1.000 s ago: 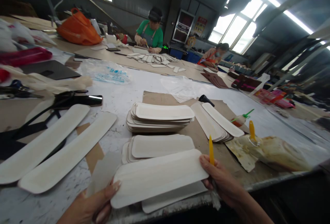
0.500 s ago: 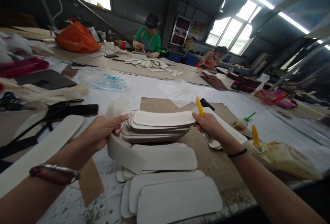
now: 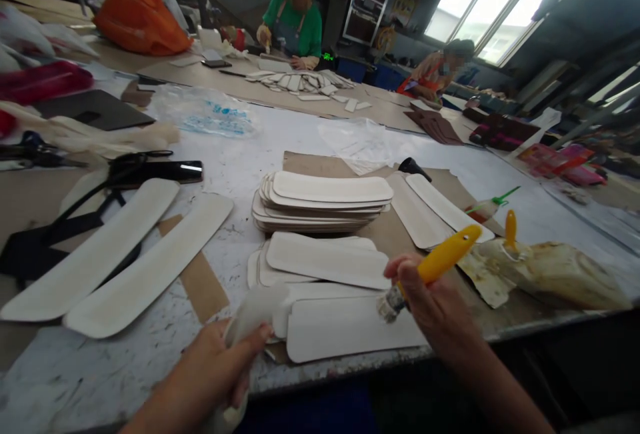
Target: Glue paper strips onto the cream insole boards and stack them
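Note:
My left hand (image 3: 225, 354) grips a limp, whitish translucent strip (image 3: 260, 307) that partly covers the white pieces. In my right hand (image 3: 425, 301) is a brush (image 3: 447, 254) with a yellow handle; its bristles point down over the front white piece (image 3: 340, 331), contact unclear. My right thumb and fingertips are close to the corner of a rounded white piece (image 3: 327, 261) in the middle stack, and I cannot tell whether they pinch it. Behind lies a taller stack of white pieces (image 3: 333, 189). Two long white pieces (image 3: 150, 271) rest on the left.
Brown card (image 3: 320, 162) lies under the stacks. On the right are a stained plastic container (image 3: 565, 274) and a green-tipped bottle (image 3: 487, 207). Scissors (image 3: 37, 154) and a black object (image 3: 170, 173) lie left. Two people work across the table, one in a green top (image 3: 313, 24).
Both hands have come away from the tall stack, down and nearer to me. The brush now points downward over the front piece. A second long white piece shows where my left forearm was.

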The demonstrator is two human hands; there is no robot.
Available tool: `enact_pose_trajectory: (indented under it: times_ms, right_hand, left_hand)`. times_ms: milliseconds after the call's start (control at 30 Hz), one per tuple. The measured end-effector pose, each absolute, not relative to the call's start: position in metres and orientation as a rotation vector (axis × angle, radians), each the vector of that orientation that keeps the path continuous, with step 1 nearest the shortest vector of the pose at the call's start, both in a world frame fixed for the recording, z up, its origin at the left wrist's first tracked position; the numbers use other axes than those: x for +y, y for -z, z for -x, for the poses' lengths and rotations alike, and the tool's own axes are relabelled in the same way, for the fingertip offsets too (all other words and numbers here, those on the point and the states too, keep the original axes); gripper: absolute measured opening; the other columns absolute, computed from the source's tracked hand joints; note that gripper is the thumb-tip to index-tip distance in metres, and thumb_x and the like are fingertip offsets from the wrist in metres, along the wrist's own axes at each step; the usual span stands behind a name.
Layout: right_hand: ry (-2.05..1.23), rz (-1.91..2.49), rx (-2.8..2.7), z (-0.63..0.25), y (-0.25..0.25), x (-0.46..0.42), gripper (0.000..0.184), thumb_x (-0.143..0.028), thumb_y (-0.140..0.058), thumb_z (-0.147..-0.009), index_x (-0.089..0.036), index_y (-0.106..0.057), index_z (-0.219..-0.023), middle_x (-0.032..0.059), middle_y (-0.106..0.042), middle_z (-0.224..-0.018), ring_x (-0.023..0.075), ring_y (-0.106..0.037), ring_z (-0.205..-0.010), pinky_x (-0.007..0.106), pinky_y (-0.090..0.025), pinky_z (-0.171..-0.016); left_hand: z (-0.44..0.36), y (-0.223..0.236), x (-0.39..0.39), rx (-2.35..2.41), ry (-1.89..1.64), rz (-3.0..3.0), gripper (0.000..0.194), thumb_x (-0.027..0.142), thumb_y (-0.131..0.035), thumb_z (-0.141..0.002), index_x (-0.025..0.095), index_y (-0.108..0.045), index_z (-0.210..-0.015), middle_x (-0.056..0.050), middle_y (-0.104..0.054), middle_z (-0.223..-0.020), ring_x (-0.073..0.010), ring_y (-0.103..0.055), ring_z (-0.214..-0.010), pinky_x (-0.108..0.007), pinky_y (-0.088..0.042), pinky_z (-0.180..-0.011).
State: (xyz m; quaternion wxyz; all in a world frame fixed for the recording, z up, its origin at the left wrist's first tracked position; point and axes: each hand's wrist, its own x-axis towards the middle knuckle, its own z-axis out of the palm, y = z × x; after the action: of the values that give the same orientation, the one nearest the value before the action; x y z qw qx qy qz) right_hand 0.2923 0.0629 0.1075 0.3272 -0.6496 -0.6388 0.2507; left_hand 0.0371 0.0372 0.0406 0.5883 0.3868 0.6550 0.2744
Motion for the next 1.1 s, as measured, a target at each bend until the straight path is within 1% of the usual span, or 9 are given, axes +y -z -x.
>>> enact_pose_trajectory:
  times_ms: [67, 133, 333, 433, 533, 767, 867, 933, 1100]
  right_hand:
    - [-0.875, 1.661, -1.59, -0.277, -0.089, 0.047, 0.054, -0.069, -0.033, -0.085, -0.019, -0.051, -0.076, -0.0038, -0.042, -0.052, 0.0117, -0.045, -0.048, 0.023, -0.037, -0.048]
    - [-1.052, 1.593, -1.498, -0.264, -0.073, 0.036, 0.05, -0.066, -0.036, -0.085, -0.018, -0.05, -0.079, -0.0041, -0.045, -0.054, 0.0112, -0.048, -0.049, 0.023, -0.039, -0.049]
    - [-1.267, 1.45, -1.178, -0.238, -0.049, 0.022, 0.041, -0.057, -0.055, -0.081, -0.017, -0.05, -0.086, -0.0015, -0.053, -0.07, 0.0125, -0.057, -0.057, 0.024, -0.046, -0.055]
    - [-1.261, 1.455, -1.064, -0.231, -0.041, 0.02, 0.041, -0.055, -0.063, -0.075, -0.017, -0.051, -0.084, -0.001, -0.057, -0.07, 0.0132, -0.058, -0.057, 0.024, -0.047, -0.055]
    - [-1.188, 1.488, -1.098, -0.235, -0.032, 0.018, 0.039, -0.054, -0.063, -0.075, -0.017, -0.053, -0.083, 0.0009, -0.058, -0.073, 0.0149, -0.058, -0.059, 0.027, -0.048, -0.057]
    - [-0.647, 1.817, -1.355, -0.295, -0.024, 0.011, 0.033, -0.051, -0.053, -0.082, -0.018, -0.057, -0.088, 0.006, -0.06, -0.082, 0.0216, -0.059, -0.07, 0.037, -0.049, -0.07]
    - [-0.539, 1.884, -1.357, -0.307, -0.033, 0.007, 0.031, -0.049, -0.054, -0.081, -0.019, -0.058, -0.088, 0.0064, -0.061, -0.082, 0.0227, -0.06, -0.071, 0.038, -0.048, -0.071]
    - [-0.612, 1.818, -1.303, -0.295, -0.038, 0.004, 0.03, -0.048, -0.056, -0.081, -0.019, -0.058, -0.088, 0.0063, -0.06, -0.084, 0.0214, -0.059, -0.072, 0.036, -0.049, -0.07]
    - [-1.073, 1.497, -1.181, -0.245, -0.032, 0.004, 0.025, -0.043, -0.056, -0.084, -0.019, -0.056, -0.089, 0.0026, -0.059, -0.08, 0.0155, -0.059, -0.064, 0.028, -0.051, -0.061]
  left_hand:
    - [-0.051, -0.029, 0.028, 1.515, -0.611, -0.926, 0.047, 0.066, -0.053, -0.061, 0.02, -0.048, -0.052, 0.001, -0.044, -0.027, -0.0104, -0.035, -0.027, -0.022, -0.028, -0.038]
    - [-0.059, -0.024, 0.024, 1.513, -0.575, -0.926, 0.046, 0.067, -0.049, -0.061, 0.021, -0.049, -0.057, -0.001, -0.049, -0.03, -0.0126, -0.038, -0.027, -0.023, -0.029, -0.036]
    - [-0.067, -0.021, 0.029, 1.439, -0.508, -0.882, 0.049, 0.064, -0.048, -0.057, 0.02, -0.041, -0.036, -0.005, -0.051, -0.032, -0.0102, -0.04, -0.028, -0.022, -0.029, -0.037]
    - [-0.071, -0.017, 0.03, 1.42, -0.538, -0.876, 0.046, 0.061, -0.049, -0.056, 0.021, -0.041, -0.036, -0.004, -0.048, -0.03, -0.0105, -0.038, -0.026, -0.022, -0.028, -0.035]
    - [-0.073, -0.016, 0.027, 1.409, -0.582, -0.879, 0.044, 0.059, -0.05, -0.057, 0.021, -0.042, -0.038, -0.003, -0.047, -0.03, -0.0106, -0.038, -0.028, -0.023, -0.03, -0.036]
    - [-0.073, -0.016, 0.022, 1.417, -0.657, -0.85, 0.048, 0.057, -0.053, -0.063, 0.02, -0.039, -0.036, -0.002, -0.047, -0.031, -0.0089, -0.037, -0.03, -0.022, -0.03, -0.039]
    - [-0.075, -0.012, 0.02, 1.452, -0.711, -0.82, 0.046, 0.055, -0.056, -0.064, 0.019, -0.043, -0.039, -0.001, -0.048, -0.032, -0.0094, -0.039, -0.03, -0.021, -0.029, -0.039]
    - [-0.076, -0.01, 0.019, 1.456, -0.732, -0.81, 0.046, 0.057, -0.058, -0.063, 0.018, -0.046, -0.041, -0.001, -0.049, -0.032, -0.0099, -0.039, -0.03, -0.021, -0.028, -0.038]
    - [-0.079, -0.012, 0.017, 1.458, -0.701, -0.814, 0.05, 0.058, -0.059, -0.06, 0.018, -0.044, -0.036, -0.003, -0.049, -0.032, -0.0097, -0.039, -0.029, -0.021, -0.03, -0.039]
